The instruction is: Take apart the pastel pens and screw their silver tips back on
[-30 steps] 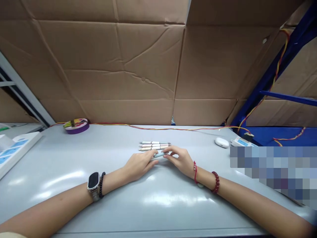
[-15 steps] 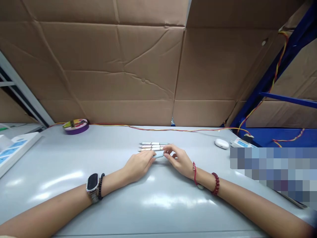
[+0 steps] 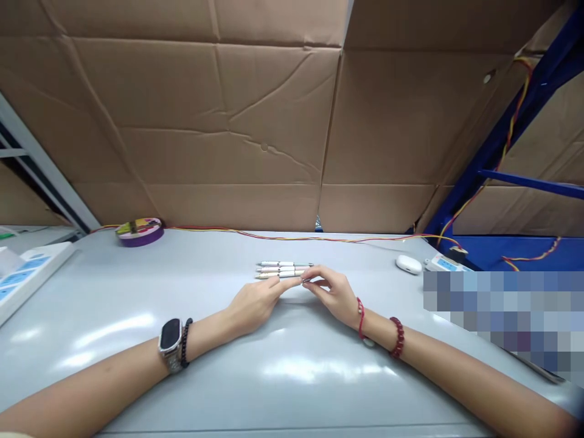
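Three slim pens point(image 3: 280, 269) lie side by side on the grey table point(image 3: 219, 389), just beyond my hands. My left hand point(image 3: 255, 305) rests at their near side, its index finger stretched to the right until it meets my right fingertips. The light blue pen seen between my hands earlier is now hidden behind my left fingers. My right hand point(image 3: 334, 296) is bent over the pens' right ends, thumb and index finger pinched together. A small dark tip shows at that pinch; the rest of what it grips is covered.
A purple-edged roll of tape point(image 3: 140, 233) stands at the back left. A white earbud case point(image 3: 409, 264) and a power strip point(image 3: 444, 264) are to the right, another power strip point(image 3: 34, 274) at far left. Twisted wires point(image 3: 255, 233) run along the cardboard point(image 3: 274, 207).
My left index finger has stretched out to the right, covering the light blue pen. My right fingers have closed closer together, with their wrist almost in the same place.
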`<action>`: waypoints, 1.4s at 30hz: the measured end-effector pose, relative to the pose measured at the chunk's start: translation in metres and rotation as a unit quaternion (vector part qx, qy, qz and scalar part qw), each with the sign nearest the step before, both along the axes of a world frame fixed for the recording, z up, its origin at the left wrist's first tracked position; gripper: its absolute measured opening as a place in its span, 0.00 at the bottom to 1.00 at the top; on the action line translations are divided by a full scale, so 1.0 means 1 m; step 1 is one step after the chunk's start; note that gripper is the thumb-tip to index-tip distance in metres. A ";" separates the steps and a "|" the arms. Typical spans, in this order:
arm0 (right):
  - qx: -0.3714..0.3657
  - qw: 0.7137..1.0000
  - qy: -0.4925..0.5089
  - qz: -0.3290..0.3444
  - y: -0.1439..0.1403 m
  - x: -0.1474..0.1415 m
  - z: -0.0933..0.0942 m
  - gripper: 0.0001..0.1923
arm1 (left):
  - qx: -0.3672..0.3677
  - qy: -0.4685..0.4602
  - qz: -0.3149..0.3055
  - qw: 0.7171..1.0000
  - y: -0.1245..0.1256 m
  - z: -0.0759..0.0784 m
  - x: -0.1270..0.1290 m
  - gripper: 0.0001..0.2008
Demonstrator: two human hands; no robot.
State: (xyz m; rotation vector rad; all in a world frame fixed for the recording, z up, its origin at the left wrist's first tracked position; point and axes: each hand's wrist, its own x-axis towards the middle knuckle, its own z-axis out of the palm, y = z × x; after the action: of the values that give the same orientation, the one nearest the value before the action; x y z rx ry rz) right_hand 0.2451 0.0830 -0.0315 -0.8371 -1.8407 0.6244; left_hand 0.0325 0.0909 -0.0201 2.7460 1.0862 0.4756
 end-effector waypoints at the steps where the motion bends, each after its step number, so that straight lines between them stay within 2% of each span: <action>1: -0.001 1.000 -0.001 0.001 0.000 0.000 0.000 0.04 | 0.002 0.003 0.001 1.000 0.000 0.000 0.000 0.26; 19: 0.009 1.000 0.004 -0.017 0.003 0.000 0.001 0.06 | 0.032 0.032 0.024 0.999 0.000 -0.003 0.001 0.29; 29: 0.033 0.999 0.004 -0.021 0.004 0.001 0.001 0.06 | 0.022 -0.006 0.024 0.999 0.001 -0.005 0.000 0.28; 33: 0.040 0.997 0.003 -0.065 0.013 0.010 -0.001 0.06 | 0.015 -0.042 0.028 0.999 0.002 -0.003 -0.002 0.25; 37: 0.040 0.994 -0.033 -0.100 0.026 0.025 0.000 0.07 | 0.010 -0.055 0.022 0.998 0.003 -0.002 -0.003 0.23; 42: 0.046 0.989 -0.122 -0.068 0.030 0.028 -0.002 0.06 | 0.018 -0.054 0.022 0.998 0.004 -0.002 -0.001 0.19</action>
State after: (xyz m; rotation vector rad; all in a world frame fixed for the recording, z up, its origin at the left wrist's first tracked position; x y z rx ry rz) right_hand 0.2735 0.1134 -0.0334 -1.0031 -1.9956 0.3600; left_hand 0.0319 0.0944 -0.0224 2.6971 1.1242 0.6473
